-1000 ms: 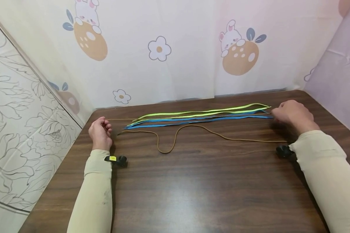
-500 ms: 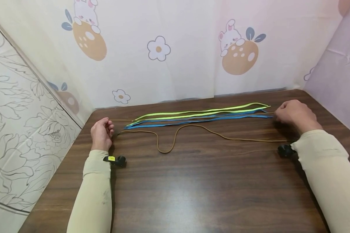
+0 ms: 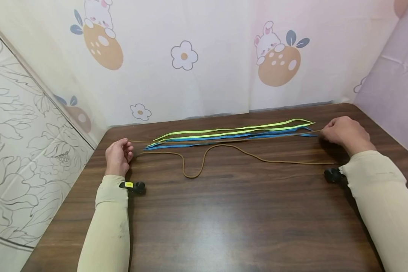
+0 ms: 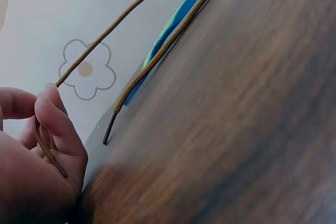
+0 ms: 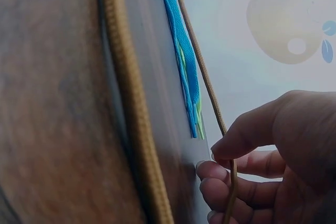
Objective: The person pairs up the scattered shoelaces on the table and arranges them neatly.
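Note:
In the head view my left hand [image 3: 119,156] is at the table's left side and my right hand [image 3: 346,134] at its far right. Between them stretches a brown shoelace [image 3: 139,141], pinched near one end by each hand. The left wrist view shows its dark-tipped end hanging below thumb and finger. Beneath this lace lie blue shoelaces [image 3: 190,145], with yellow-green shoelaces [image 3: 204,132] just behind them. A second brown shoelace [image 3: 191,177] lies loose on the table nearer to me, bent in a deep curve; its dark tip [image 4: 109,128] points toward my left hand.
The dark wood table [image 3: 231,211] carries all the laces. A patterned wall covering [image 3: 220,75] rises right behind its back edge, and other panels stand at left and right. Black wrist cameras [image 3: 139,188] sit on both sleeves.
My right hand has shifted slightly to the right with its lace end, and my left hand a little nearer. The held brown lace now runs slightly lower across the blue laces.

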Action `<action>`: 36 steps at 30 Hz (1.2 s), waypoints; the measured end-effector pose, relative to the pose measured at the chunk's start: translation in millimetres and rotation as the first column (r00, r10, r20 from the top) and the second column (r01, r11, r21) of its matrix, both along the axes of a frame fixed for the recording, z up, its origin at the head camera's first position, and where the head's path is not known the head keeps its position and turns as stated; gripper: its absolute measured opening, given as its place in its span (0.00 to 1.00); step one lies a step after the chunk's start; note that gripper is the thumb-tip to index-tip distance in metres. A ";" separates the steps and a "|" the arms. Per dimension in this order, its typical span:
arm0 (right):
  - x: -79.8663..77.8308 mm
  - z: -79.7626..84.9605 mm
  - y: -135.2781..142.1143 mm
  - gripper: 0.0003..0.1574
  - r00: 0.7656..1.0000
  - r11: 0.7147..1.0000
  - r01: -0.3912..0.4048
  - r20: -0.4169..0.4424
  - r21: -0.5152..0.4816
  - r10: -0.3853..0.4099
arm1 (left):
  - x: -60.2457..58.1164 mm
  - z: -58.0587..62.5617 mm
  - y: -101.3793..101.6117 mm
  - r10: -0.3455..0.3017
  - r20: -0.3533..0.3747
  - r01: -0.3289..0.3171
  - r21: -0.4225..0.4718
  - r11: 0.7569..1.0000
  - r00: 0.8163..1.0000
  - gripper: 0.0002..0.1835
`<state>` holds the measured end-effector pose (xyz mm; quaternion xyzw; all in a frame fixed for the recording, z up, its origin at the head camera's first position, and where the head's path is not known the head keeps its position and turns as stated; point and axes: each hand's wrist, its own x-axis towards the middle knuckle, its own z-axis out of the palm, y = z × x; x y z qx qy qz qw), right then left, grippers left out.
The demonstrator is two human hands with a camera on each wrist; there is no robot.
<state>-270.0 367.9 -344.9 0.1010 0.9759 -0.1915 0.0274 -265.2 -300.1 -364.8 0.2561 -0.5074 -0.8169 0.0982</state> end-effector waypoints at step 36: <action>-3.0 0.6 2.3 0.23 1.000 1.000 0.017 0.004 0.006 -0.017 | 7.3 -5.0 -2.0 0.073 0.103 0.000 -0.581 0.814 0.992 0.12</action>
